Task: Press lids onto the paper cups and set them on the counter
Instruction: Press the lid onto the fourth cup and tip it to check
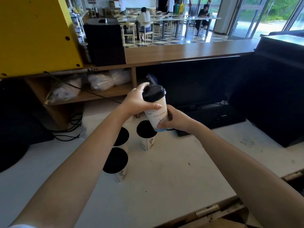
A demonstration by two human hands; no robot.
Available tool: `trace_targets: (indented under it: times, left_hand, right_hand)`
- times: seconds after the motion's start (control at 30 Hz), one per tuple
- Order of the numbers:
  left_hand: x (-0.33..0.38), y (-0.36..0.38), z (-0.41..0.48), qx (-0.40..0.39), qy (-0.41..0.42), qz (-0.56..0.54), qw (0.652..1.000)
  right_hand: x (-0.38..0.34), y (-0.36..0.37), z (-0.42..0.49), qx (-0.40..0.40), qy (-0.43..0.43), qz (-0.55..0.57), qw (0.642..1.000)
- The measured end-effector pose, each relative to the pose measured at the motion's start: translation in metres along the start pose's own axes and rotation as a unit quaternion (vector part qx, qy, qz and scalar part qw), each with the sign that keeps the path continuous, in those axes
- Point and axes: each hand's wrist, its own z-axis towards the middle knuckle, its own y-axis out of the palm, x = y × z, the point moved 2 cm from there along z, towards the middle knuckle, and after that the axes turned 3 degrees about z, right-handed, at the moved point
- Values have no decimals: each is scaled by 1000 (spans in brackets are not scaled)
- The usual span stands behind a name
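A person's left hand [137, 102] clamps the black lid [153, 93] of a paper cup [155, 112] held in the air over the far half of the white desk [164, 170]. The fingers curl over the lid's far-left edge and the thumb lies along the cup wall just under the rim. Below the forearm, a capped cup [116, 160] stands left of the desk's middle, with a second capped cup [122, 137] just behind it and a third capped cup [146, 131] almost directly beneath the raised one. The raised cup is cream with a printed drawing and a blue band at its foot. Its long axis leans, with the top to the left and away and the base low to the right. There the right hand [176, 120] wraps the lower wall tightly. The lid looks seated along its near rim, while its far side is hidden by fingers. The wooden counter [189, 51] lies beyond and above both hands, behind the keyboard [218, 115] at the desk's far edge. Setting the cup there would likely mean righting it and reaching forward and up.
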Motion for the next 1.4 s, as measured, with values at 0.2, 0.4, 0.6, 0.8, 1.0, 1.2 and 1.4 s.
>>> trace_targets:
  times: [0.2,0.4,0.6,0.8,1.0,1.2,1.4]
  left_hand:
    - [16,-7,-4,46,52,-52,996]
    - [4,4,-8,40,14,-222,974]
    - [-6,6,1,38,7,-251,967]
    - [4,-23,29,43,15,-247,968]
    - [21,-66,71,14,18,-283,959]
    - [46,-94,117,14,33,-241,970]
    - [56,-98,171,28,13,-248,968]
  right_hand:
    - [-4,6,5,76,-25,80,994]
    - [-15,9,9,114,-50,153,980]
    - [-26,3,19,107,-59,146,982]
    - [-55,-18,46,53,-65,137,987]
    - [-101,-47,84,84,-76,115,987]
    - [-135,-83,120,122,-102,78,984]
    - [-139,-121,172,125,-102,52,986]
